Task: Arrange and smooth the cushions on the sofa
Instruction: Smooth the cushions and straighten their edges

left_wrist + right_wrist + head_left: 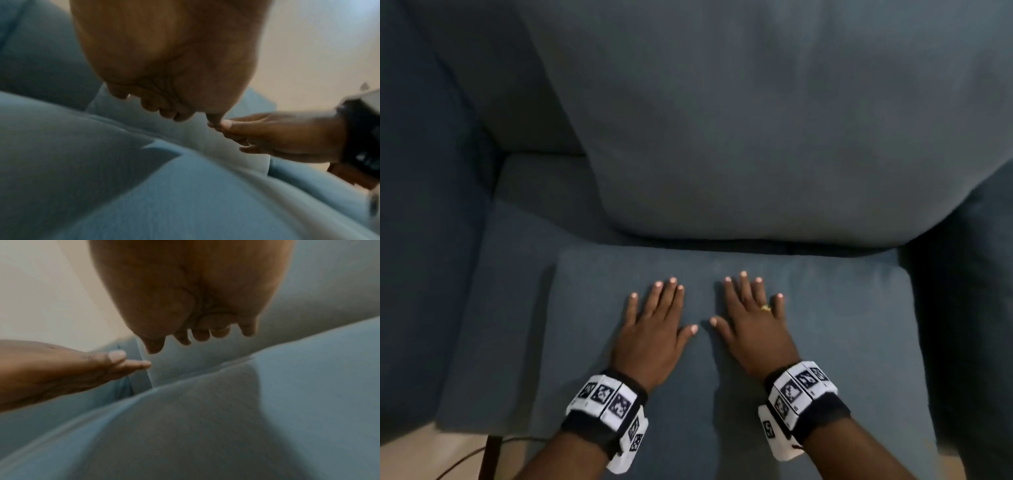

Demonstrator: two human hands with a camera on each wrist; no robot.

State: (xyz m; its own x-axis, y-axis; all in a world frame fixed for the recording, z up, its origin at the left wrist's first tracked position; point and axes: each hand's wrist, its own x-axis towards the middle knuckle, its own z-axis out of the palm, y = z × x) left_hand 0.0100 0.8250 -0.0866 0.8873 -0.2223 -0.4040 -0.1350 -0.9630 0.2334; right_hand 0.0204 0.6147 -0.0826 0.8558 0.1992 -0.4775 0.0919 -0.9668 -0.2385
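Both wrists, each wrapped in a black band carrying white blocks printed with black-and-white markers, enter the head view from 6 o'clock; the left wristband (608,407) sits toward 7 o'clock and the right wristband (800,397) toward 5 o'clock. Just ahead of them the left hand (655,327) and the right hand (751,322) lie side by side, palms down, on the blue seat cushion (825,342), thumbs pointing at each other and nearly meeting. On both hands the fingers are straight and slightly spread, flat against the fabric, gripping nothing. A gold ring (765,307) shows on one finger of the right hand. That seat cushion fills the centre and lower part of the head view, its far edge running across just beyond the fingertips. At 12 o'clock a large grey-blue back cushion (739,120) stands behind it, its rounded lower edge resting along the far edge of the seat cushion. A second seat section (510,274) lies at 9 o'clock, and the darker sofa arm (976,291) rises at 3 o'clock. Pale floor (421,455) and a thin dark cable (465,457) show at 8 o'clock. Both wrist views are blurred, showing only the palms above blue fabric.
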